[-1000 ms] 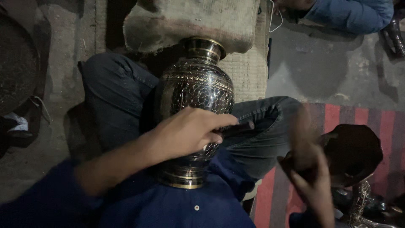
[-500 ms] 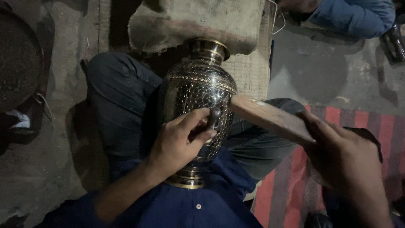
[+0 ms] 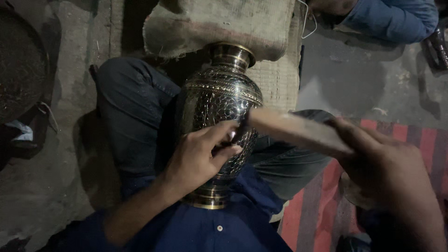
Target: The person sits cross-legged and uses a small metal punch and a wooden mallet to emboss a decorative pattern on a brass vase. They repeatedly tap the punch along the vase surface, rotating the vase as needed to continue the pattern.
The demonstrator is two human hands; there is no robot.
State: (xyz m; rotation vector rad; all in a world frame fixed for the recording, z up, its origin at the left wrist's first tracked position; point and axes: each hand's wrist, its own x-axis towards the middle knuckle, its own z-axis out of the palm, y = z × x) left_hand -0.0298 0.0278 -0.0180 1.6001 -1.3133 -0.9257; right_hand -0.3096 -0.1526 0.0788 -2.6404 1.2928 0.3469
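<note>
While the vase lies across the person's lap, its mouth points far toward a burlap sack and its base sits near against the blue shirt. It is dark metal with fine engraved patterning and brass bands. Resting on the vase's near right flank, the left hand has thumb and fingers drawn together as if pinching a small dark tool against the surface; the tool itself is too hidden to make out. To the right, the right hand is closed around one end of a flat wooden stick, blurred, whose other end reaches the vase just beside the left fingertips. A striped mat lies at near right. Another person's blue sleeve shows at far right.
</note>
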